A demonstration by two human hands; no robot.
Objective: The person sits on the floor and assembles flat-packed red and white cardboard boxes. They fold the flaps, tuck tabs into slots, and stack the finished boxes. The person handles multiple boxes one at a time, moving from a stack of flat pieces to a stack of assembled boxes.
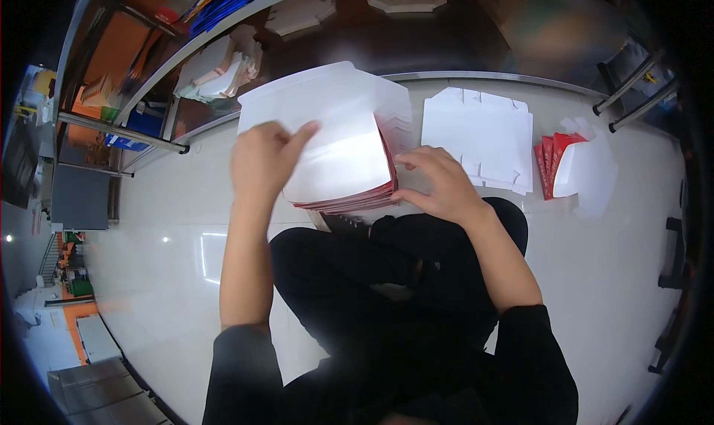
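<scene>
A thick stack of flat cardboard box blanks, white on top with red along its edges, lies in front of my crossed legs. Over its left side is my left hand, slightly blurred, thumb spread away from the curled fingers and nothing visible held. My right hand is at the stack's right edge, thumb and fingers apart, fingertips touching or very near the red edges. Behind, larger white sheets fan out under or beyond the stack. To the right lies another pile of white cardboard blanks with notched edges.
Farther right, several red-and-white folded cartons rest on the pale tiled floor. A metal shelf runs across the back, with more white cardboard on its lower level. Its metal legs stand at the left and right.
</scene>
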